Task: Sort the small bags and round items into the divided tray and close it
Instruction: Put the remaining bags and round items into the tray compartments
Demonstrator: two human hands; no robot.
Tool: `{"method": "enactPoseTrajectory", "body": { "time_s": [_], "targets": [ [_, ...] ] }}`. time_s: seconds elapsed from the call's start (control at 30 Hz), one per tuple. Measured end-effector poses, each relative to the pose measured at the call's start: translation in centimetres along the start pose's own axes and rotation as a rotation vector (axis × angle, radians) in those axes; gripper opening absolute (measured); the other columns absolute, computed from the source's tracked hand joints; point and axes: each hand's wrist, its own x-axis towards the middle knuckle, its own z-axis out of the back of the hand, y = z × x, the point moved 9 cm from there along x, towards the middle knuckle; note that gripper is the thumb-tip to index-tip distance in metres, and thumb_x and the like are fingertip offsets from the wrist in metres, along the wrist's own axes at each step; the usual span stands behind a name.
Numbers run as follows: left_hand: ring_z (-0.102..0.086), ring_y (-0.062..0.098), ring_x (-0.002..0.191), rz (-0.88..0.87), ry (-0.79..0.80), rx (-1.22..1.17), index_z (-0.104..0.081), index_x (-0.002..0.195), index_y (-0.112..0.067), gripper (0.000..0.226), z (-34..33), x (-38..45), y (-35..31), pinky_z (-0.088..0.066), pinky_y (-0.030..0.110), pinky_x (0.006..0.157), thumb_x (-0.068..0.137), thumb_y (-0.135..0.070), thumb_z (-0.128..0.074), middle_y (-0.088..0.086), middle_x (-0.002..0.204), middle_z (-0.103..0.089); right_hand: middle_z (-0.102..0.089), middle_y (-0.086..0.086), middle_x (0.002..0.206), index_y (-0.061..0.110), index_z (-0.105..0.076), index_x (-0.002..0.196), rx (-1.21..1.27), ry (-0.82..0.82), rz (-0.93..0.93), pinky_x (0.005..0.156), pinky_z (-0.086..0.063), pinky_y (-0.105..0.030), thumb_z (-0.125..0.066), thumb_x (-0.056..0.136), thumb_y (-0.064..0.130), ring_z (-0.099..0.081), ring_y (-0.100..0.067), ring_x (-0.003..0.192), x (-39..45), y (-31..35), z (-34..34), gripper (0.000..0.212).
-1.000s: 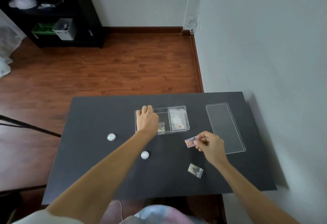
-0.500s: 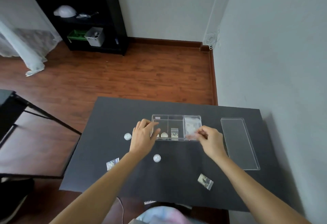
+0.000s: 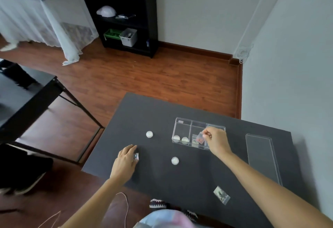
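A black bookshelf [image 3: 124,11] is standing against the wall, holding a grey bin [image 3: 128,37] and a green basket [image 3: 112,34].

The left hand [image 3: 124,162] hides most of a small bag [image 3: 136,156]; its contents are unreadable

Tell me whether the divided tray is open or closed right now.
Open. The divided tray has no cover on it: its clear lid lies flat on the table to its right, and the right hand reaches into a compartment.
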Motion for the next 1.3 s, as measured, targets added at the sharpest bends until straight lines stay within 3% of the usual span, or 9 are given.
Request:
{"method": "enactPoseTrajectory", "body": {
  "time_s": [0.1,0.27,0.4,0.57,0.73,0.9,1.03,1.17,1.3],
  "targets": [
    [-0.043,0.025,0.126,-0.012,0.005,0.004,-0.051,0.137,-0.022,0.047,-0.2,-0.4,0.7,-0.042,0.035,0.103,0.092,-0.013,-0.059,-0.001,0.14,-0.048,-0.071,0.0,0.075,0.012,-0.069,0.071,-0.075,0.06,0.018,0.075,-0.052,-0.035,-0.064,0.082,0.002,-0.063,-0.02,0.078,0.4,-0.1,-1.3,0.016],
    [-0.052,0.026,0.115,0.023,0.023,-0.043,-0.058,0.13,-0.023,0.047,-0.1,-0.3,0.9,-0.048,0.036,0.095,0.086,-0.01,-0.066,0.004,0.123,-0.05,-0.068,-0.005,0.08,0.017,-0.067,0.077,-0.227,0.141,0.038,0.066,-0.042,-0.031,-0.061,0.087,0.009,-0.055,-0.022,0.09,0.6,-0.3,-3.2,0.014],
    [-0.057,0.027,0.107,0.057,0.096,-0.059,-0.054,0.132,-0.024,0.049,-0.5,0.3,0.9,-0.046,0.035,0.093,0.085,-0.011,-0.064,0.005,0.118,-0.049,-0.062,-0.009,0.086,0.021,-0.062,0.084,-0.327,0.141,0.039,0.061,-0.031,-0.028,-0.058,0.087,0.013,-0.052,-0.023,0.084,0.9,-0.3,-3.6,0.01],
    [-0.058,0.026,0.1,0.074,0.155,-0.04,-0.057,0.122,-0.028,0.042,-0.7,0.9,0.9,-0.047,0.034,0.086,0.084,-0.01,-0.061,0.003,0.109,-0.057,-0.057,-0.008,0.085,0.022,-0.056,0.074,-0.375,0.122,0.044,0.065,-0.03,-0.03,-0.06,0.082,0.012,-0.048,-0.027,0.086,1.2,-0.4,-4.0,0.013],
    [-0.063,0.025,0.09,0.069,0.062,-0.011,-0.068,0.103,-0.026,0.022,-0.1,0.5,0.6,-0.051,0.034,0.077,0.089,-0.012,-0.057,-0.002,0.094,-0.059,-0.067,0.004,0.071,0.018,-0.066,0.068,-0.488,0.144,0.075,0.077,-0.032,-0.032,-0.06,0.084,0.014,-0.04,-0.022,0.093,1.7,-0.6,-4.9,0.018],
    [-0.063,0.018,0.078,0.021,-0.024,-0.072,-0.073,0.093,-0.022,0.014,0.4,-0.3,-0.8,-0.041,0.024,0.068,0.092,-0.016,-0.061,-0.009,0.081,-0.054,-0.071,0.005,0.085,0.02,-0.073,0.077,-0.556,0.157,0.105,0.08,-0.035,-0.032,-0.061,0.088,0.016,-0.042,-0.022,0.098,1.8,-0.7,-4.9,0.017],
    [-0.057,0.012,0.07,-0.043,-0.124,-0.169,-0.076,0.093,-0.02,0.013,1.9,-0.1,-3.4,-0.039,0.017,0.064,0.09,-0.015,-0.065,-0.006,0.083,-0.055,-0.07,0.001,0.11,0.018,-0.071,0.11,-0.434,0.101,0.143,0.089,-0.037,-0.038,-0.06,0.089,0.015,-0.047,-0.026,0.107,1.1,-0.3,-3.5,0.024],
    [-0.057,0.007,0.065,-0.134,-0.181,-0.269,-0.078,0.093,-0.022,0.013,3.3,0.6,-7.8,-0.042,0.012,0.067,0.087,-0.014,-0.069,-0.008,0.083,-0.052,-0.069,-0.001,0.107,0.014,-0.071,0.107,-0.282,-0.022,0.233,0.094,-0.039,-0.041,-0.058,0.09,0.012,-0.051,-0.027,0.104,-0.8,0.2,-1.1,0.021],
    [-0.058,0.002,0.069,-0.219,-0.138,-0.313,-0.077,0.092,-0.027,0.012,3.3,2.1,-12.6,-0.043,0.014,0.068,0.086,-0.02,-0.069,-0.009,0.08,-0.059,-0.069,-0.001,0.102,0.012,-0.071,0.103,-0.214,-0.068,0.237,0.091,-0.044,-0.039,-0.057,0.091,0.009,-0.054,-0.024,0.101,-3.7,-1.4,0.7,0.019]
  ]
}}
